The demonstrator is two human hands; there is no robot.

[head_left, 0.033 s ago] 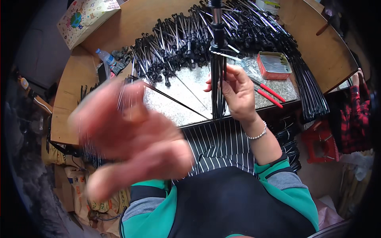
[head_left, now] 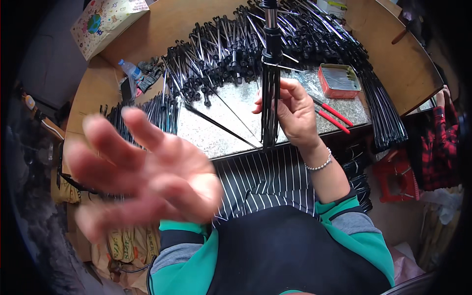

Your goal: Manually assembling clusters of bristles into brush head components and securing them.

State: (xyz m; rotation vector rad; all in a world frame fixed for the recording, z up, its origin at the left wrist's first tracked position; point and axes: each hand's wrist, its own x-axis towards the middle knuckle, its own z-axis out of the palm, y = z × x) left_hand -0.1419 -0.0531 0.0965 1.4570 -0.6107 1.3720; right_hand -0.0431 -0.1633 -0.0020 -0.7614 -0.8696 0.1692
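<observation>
Upright in front of me stands a folded umbrella frame (head_left: 272, 44), with a metal shaft and black ribs hanging close together below its hub. My right hand (head_left: 300, 118) is closed around the ribs, thumb and fingers pinching them from the right side. One thin black rib (head_left: 221, 126) slants away from the bundle's lower end over the speckled work surface (head_left: 201, 140). Raised close to the camera, my left hand (head_left: 152, 172) is blurred, its fingers spread and nothing seen in it. It covers part of the table's left side.
Many umbrella frames (head_left: 221, 54) are piled at the back. Black ribs hang over the right edge (head_left: 386, 118); more lie at left (head_left: 164, 110). Red-handled pliers (head_left: 334, 118) and a red tin of thin metal pieces (head_left: 340, 93) lie right. A person's plaid sleeve (head_left: 445, 142) shows far right.
My left hand has shifted left and its fingers have spread, uncovering the ribs at the table's left. The umbrella frame's top has moved slightly right; my right hand keeps its grip.
</observation>
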